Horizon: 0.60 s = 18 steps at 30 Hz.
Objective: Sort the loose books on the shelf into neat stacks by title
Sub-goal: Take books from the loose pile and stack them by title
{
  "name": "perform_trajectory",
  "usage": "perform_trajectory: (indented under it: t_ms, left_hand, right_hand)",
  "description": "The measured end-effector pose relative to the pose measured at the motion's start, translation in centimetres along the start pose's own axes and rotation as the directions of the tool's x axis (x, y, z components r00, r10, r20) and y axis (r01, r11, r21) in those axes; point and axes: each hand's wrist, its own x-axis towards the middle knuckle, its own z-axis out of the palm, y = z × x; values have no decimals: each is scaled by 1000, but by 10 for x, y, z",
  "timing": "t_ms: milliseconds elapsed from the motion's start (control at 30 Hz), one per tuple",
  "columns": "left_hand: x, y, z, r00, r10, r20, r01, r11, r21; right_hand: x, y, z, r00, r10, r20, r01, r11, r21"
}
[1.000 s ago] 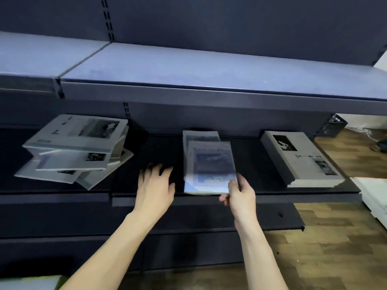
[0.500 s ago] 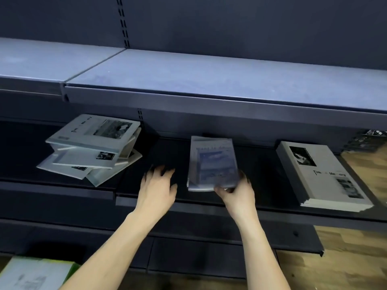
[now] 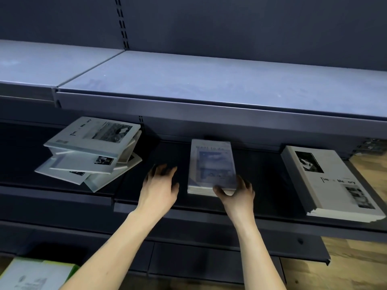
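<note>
blue-cover stack (image 3: pixel 211 167) sits mid-shelf (image 3: pixel 261 208), edges flush. right hand (image 3: pixel 236 193) is curled round its near right corner, likely to square it. left hand (image 3: pixel 160 185) is spread, holding nothing, just left of the stack. jumbled grey pile (image 3: pixel 92 151) at left is unsorted; neat grey stack (image 3: pixel 333 181) at right probably its destination.

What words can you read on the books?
"Tim... Memory", middle blurred: top book of the messy left pile.
"Tim... Memory", middle blurred: right stack's top book.
"Want to de...", rest blurred: blue book at the right hand.
Too blurred: book at bottom left.
</note>
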Motion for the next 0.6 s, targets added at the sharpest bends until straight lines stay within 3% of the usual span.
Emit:
perform_trajectory:
  t_ms: [233, 367, 467, 600]
  left_hand:
    - [-7, -1, 1, 1000, 1, -30, -1, 1000, -22]
    - [-21, -5, 1, 997, -14, -77, 11, 999, -38]
    - [-32, -16, -2, 995, -44, -92, 43, 999, -14]
    - [-43, -35, -7, 987, -74, -141, 80, 996, 35]
  right_hand:
    - [-5, -9, -4, 999, 40, -13, -40, 999, 24]
    - [-15, -30, -5, 991, -125, -48, 128, 989, 69]
    - [-31, -51, 7, 963, -268, 29, 262, 955, 139]
    - [-50, -69, 27, 923, -356, 147, 329, 927, 179]
